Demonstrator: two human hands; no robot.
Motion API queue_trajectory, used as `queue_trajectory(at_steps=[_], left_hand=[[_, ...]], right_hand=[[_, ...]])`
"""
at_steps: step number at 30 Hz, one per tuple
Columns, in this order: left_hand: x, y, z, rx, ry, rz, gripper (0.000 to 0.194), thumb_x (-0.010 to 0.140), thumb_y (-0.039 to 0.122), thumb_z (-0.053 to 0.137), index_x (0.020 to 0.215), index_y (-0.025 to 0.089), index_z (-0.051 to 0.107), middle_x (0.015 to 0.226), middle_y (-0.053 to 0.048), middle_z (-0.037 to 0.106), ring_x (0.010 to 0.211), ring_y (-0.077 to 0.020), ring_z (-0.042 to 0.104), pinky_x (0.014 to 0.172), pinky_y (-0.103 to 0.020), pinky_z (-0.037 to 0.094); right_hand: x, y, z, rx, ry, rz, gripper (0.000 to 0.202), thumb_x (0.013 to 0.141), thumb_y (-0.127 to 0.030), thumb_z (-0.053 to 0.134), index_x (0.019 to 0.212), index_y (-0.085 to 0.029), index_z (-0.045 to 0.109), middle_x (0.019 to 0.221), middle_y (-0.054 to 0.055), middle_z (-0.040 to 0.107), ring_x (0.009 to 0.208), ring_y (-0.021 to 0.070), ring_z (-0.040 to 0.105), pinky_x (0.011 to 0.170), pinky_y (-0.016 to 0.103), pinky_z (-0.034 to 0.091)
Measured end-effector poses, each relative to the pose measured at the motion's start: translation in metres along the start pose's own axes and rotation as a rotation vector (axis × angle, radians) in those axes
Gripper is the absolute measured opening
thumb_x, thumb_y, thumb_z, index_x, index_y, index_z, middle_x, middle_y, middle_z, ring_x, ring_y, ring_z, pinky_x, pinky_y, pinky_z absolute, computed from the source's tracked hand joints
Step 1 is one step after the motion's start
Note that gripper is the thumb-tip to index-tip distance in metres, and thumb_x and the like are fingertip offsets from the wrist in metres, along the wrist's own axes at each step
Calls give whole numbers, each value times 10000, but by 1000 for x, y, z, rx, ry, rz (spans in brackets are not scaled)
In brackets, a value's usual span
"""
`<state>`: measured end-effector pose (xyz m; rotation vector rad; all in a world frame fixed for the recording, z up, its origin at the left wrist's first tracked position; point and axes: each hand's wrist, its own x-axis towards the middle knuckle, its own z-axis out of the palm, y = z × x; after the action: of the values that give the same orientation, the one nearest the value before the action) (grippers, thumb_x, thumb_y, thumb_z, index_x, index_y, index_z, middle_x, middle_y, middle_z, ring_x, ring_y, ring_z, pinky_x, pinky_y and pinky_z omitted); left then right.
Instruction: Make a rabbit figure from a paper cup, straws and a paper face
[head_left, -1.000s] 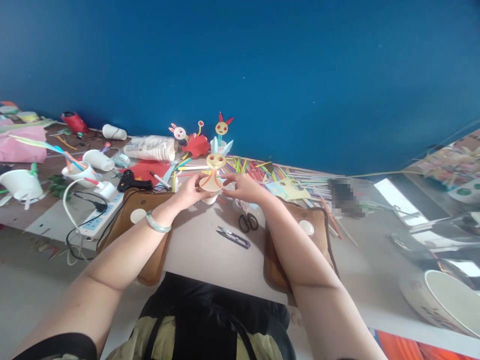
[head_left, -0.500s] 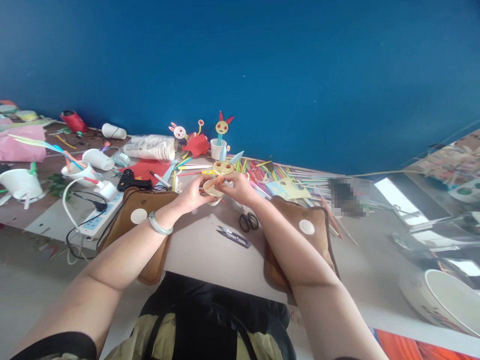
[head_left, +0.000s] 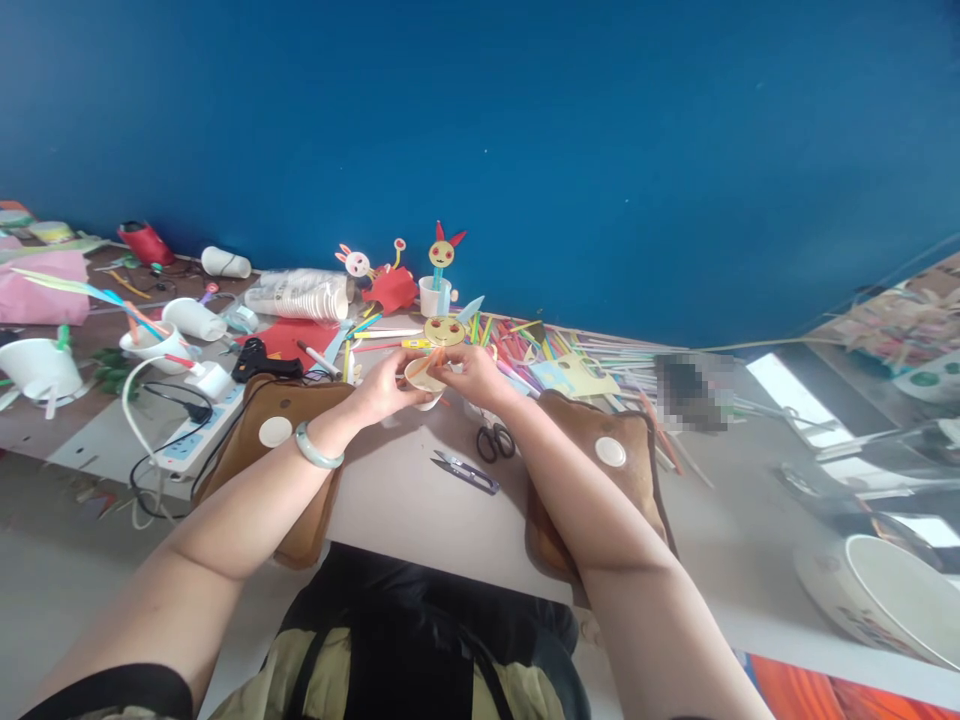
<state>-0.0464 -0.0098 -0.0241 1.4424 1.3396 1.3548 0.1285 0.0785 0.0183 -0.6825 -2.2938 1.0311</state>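
Observation:
My left hand [head_left: 386, 388] is closed round the side of a white paper cup [head_left: 424, 378] above the table. At the cup's far rim, the fingers of my right hand [head_left: 474, 376] pinch an orange strip [head_left: 439, 357] that leans up out of the cup. Just beyond it shows a round yellow paper face [head_left: 445, 330] with red eyes; whether the strip is joined to it I cannot tell. Below my hands lie thread snips [head_left: 465, 471] and black-handled scissors [head_left: 496, 442].
Brown cushions [head_left: 300, 500] lie under both forearms. Behind are a finished paper-cup figure [head_left: 441, 252], stacked cups [head_left: 300, 298] and scattered coloured sticks [head_left: 517, 340]. To the left sit a glue gun [head_left: 262, 362] and a power strip [head_left: 202, 430]; a large white bowl [head_left: 840, 590] stands right.
Both hands keep nearly the same hold on the cup and the orange strip. The whole view has shifted very slightly; nothing else visibly differs.

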Motion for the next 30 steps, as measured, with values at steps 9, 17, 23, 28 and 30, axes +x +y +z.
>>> queue_trajectory(at_steps=[9, 17, 23, 28, 30], left_hand=[[2, -3, -4, 8, -14, -2, 713, 570, 270, 906, 1204, 172, 594, 1278, -144, 662, 1149, -303, 657, 964, -430, 537], [6, -5, -8, -77, -15, -72, 720, 526, 325, 918, 1144, 140, 597, 1252, -179, 676, 1191, -348, 640, 997, -487, 514], [6, -6, -7, -63, 6, -53, 663, 549, 343, 909, 1103, 137, 609, 1210, -168, 688, 1135, -315, 662, 1035, -502, 492], [5, -1, -6, -62, 11, -24, 640, 566, 385, 910, 1080, 146, 613, 1166, -148, 707, 1084, -297, 684, 981, -458, 528], [4, 2, -5, -53, 25, -29, 620, 575, 388, 906, 1070, 152, 618, 1126, -137, 724, 1063, -297, 695, 949, -443, 545]], right_hand=[[1, 2, 4, -52, 20, -23, 188, 841, -273, 600, 880, -159, 744, 901, 44, 743, 867, 191, 655, 829, 298, 476], [0, 7, -7, 146, -170, -39, 832, 561, -379, 910, 1282, -197, 536, 1183, 94, 708, 1088, 255, 665, 935, 371, 514], [-2, 0, -3, -7, -169, 49, 671, 650, -240, 823, 1281, -193, 601, 1070, 45, 738, 932, 210, 696, 837, 303, 521], [-2, -2, -4, 7, -155, 10, 541, 670, -217, 777, 1198, -186, 665, 1054, 32, 738, 934, 201, 686, 819, 282, 509], [-2, -2, -4, 20, -145, 6, 509, 671, -226, 774, 1168, -179, 680, 1065, 40, 734, 952, 207, 681, 816, 285, 507]])
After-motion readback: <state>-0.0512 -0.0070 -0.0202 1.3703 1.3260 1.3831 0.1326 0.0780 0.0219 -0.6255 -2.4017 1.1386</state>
